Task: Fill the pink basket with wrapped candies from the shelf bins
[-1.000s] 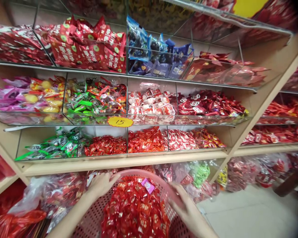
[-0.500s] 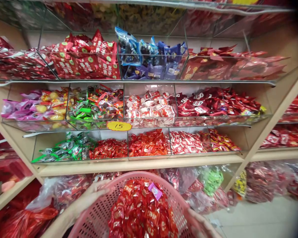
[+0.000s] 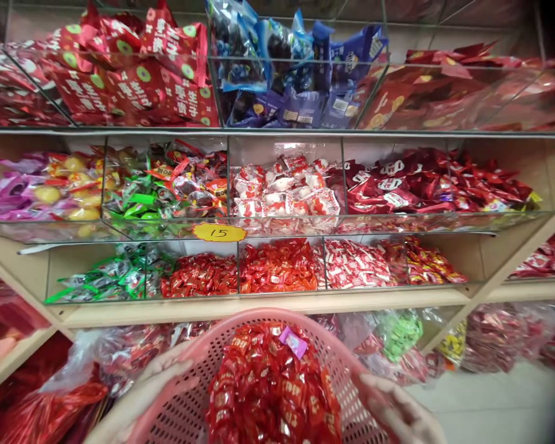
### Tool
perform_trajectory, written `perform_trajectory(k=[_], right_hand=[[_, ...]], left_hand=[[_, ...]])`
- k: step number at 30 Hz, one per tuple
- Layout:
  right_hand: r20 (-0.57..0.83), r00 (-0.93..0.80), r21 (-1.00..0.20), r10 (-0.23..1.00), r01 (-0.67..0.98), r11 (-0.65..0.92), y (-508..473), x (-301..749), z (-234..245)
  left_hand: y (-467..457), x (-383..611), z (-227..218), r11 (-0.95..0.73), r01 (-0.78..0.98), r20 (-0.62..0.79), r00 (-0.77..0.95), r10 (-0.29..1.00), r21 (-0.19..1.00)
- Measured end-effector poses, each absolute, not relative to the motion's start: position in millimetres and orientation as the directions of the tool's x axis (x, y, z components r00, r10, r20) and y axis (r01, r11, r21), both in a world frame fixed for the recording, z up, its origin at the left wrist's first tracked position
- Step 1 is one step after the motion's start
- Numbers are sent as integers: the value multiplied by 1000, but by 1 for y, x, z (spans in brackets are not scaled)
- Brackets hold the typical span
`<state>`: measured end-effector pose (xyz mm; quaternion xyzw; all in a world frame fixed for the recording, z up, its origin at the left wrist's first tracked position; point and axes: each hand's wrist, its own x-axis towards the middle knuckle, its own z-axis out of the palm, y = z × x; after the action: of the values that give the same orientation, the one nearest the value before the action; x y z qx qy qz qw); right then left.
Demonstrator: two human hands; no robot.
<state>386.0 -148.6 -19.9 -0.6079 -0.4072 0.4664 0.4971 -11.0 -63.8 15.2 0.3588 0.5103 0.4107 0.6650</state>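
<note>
Basket [image 3: 259,315], pink plastic, carried low between the two hands and just short of the shelf [image 3: 259,302]. Gripped at the left rim by the left hand [image 3: 164,377], fingers curled over the edge, and at the right rim by the right hand [image 3: 400,412]; both blurred, yet plainly closed on it. Looked already well filled: heaped with red sweets [image 3: 268,394], one purple sweet [image 3: 293,341] on top. Not yet set down, nothing tipped out. Above and beyond the hands, read "15" handwritten on a yellow tag [image 3: 219,232]. Saw Chinese characters on red packets [image 3: 134,86] higher up, too smeared to make out.
</note>
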Motion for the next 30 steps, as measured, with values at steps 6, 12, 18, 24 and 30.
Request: perform_trajectory(k=[6, 12, 18, 24, 30], right_hand=[[-137, 238, -991, 962, -33, -133, -138, 383, -21], [-139, 294, -990, 946, -49, -131, -141, 376, -3], [-93, 316, -995, 944, 4, -100, -140, 357, 12], [-39, 249, -980, 968, 177, -85, -132, 349, 20], [87, 133, -915, 987, 402, 27, -119, 356, 3]], left_hand=[[-63, -17, 18, 364, -95, -338, 210, 917, 927], [-57, -20, 13, 323, 36, -325, 158, 932, 946], [-55, -34, 16, 284, 107, -298, 145, 944, 953], [-47, -39, 16, 134, 271, -187, 180, 966, 953], [-20, -22, 41, -188, 689, -45, 306, 951, 700]])
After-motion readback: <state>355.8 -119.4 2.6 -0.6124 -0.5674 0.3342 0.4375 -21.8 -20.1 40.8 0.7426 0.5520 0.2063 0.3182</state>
